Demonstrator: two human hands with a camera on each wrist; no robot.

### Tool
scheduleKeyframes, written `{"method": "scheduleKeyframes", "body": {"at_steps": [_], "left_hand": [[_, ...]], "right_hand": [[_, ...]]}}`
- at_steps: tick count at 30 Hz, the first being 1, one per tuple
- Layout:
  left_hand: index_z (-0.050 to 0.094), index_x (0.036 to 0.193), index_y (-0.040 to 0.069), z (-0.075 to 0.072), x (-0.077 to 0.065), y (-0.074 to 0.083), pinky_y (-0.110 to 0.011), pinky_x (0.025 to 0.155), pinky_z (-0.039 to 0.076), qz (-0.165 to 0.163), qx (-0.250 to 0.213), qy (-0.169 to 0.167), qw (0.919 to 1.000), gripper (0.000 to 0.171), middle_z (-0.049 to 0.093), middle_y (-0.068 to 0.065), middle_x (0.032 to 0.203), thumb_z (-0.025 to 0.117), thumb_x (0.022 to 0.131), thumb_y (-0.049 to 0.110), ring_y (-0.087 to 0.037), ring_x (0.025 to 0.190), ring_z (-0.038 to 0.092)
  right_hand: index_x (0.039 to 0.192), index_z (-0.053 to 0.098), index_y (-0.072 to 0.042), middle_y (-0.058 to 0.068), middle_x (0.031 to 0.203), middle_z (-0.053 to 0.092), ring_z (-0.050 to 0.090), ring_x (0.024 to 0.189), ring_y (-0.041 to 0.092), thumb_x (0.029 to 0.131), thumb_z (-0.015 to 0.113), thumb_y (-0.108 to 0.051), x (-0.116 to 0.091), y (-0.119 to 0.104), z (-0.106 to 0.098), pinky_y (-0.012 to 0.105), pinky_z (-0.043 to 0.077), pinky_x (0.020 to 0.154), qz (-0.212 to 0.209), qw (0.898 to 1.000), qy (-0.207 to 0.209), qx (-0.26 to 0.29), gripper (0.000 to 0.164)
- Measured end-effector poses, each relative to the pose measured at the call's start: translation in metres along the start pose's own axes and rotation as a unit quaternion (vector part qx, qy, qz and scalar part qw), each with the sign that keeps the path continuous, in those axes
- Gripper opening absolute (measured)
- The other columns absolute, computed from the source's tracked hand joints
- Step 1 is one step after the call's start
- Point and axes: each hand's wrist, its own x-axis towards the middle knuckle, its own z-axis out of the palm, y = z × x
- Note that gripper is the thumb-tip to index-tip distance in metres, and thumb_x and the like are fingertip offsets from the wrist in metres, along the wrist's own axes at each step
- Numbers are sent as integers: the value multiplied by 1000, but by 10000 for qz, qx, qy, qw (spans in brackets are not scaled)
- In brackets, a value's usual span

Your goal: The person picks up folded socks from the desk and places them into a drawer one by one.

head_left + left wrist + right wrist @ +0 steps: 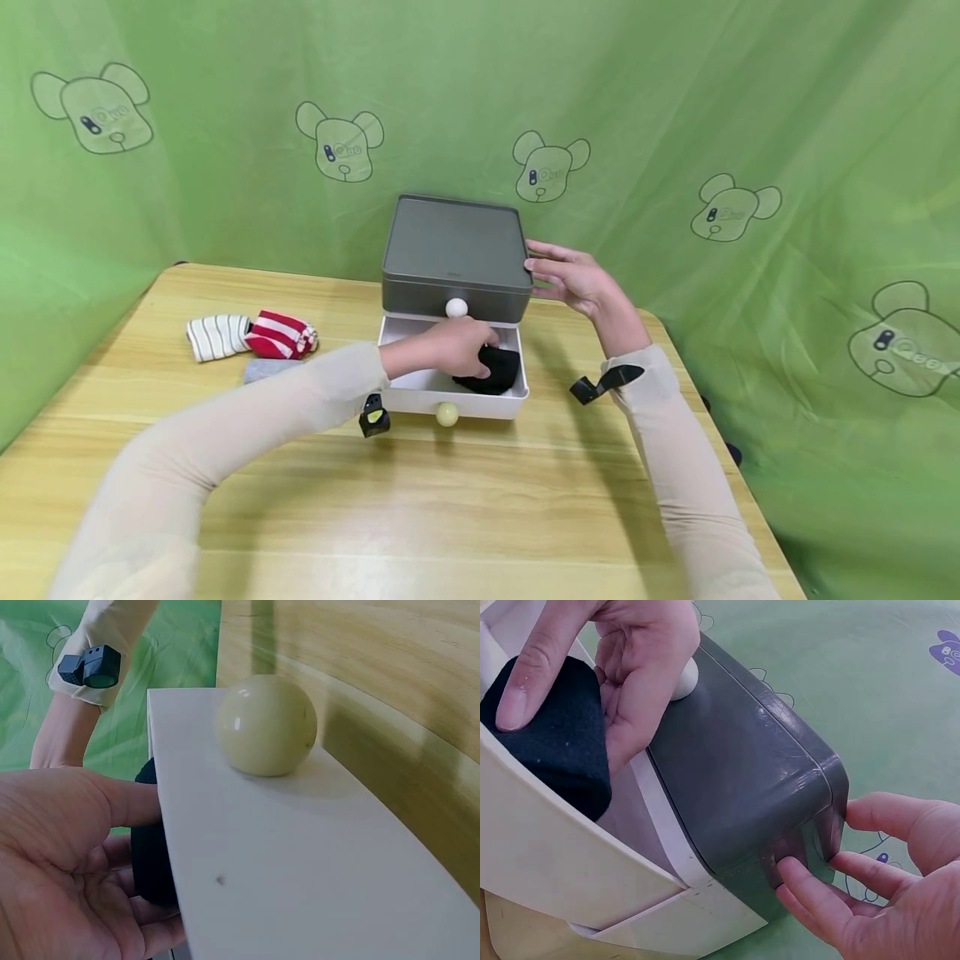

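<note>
My left hand (459, 346) reaches into the pulled-out white lower drawer (480, 406) and pinches a folded black sock (495, 371) at the drawer's right end. In the right wrist view the thumb lies across the top of the black sock (562, 742), with the fingers behind it. My right hand (573, 279) rests on the right side of the grey upper drawer unit (457, 242), its fingers extended along the wall and the thumb near the top edge. A pale yellow round knob (266, 726) sticks out from the lower drawer's front.
Left of the drawers lie a white striped rolled sock (217, 337), a red-and-white striped one (281, 335) and a grey one (268, 369), partly hidden by the left sleeve. The upper drawer has a white knob (456, 307). A green curtain (450, 100) hangs behind the wooden table (465, 500).
</note>
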Motion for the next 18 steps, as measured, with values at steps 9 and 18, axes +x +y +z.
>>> {"method": "scheduleKeyframes", "body": {"at_steps": [9,18], "left_hand": [[70,125,10,-1,-5,-7,-40,98,55,88,-248,213,9994,34,72,-7,124,74,92,15,-23,114,66],[70,126,13,-4,-19,-11,-43,96,57,98,-2,472,9988,36,72,-6,126,75,90,15,-25,114,67]], "right_hand": [[157,38,-9,-4,109,68,69,99,11,99,62,-3,-1,0,0,49,40,120,-33,10000,19,58,62],[156,40,-10,-3,108,71,69,100,13,98,64,-2,0,1,1,49,39,121,-58,9998,28,174,63]]}}
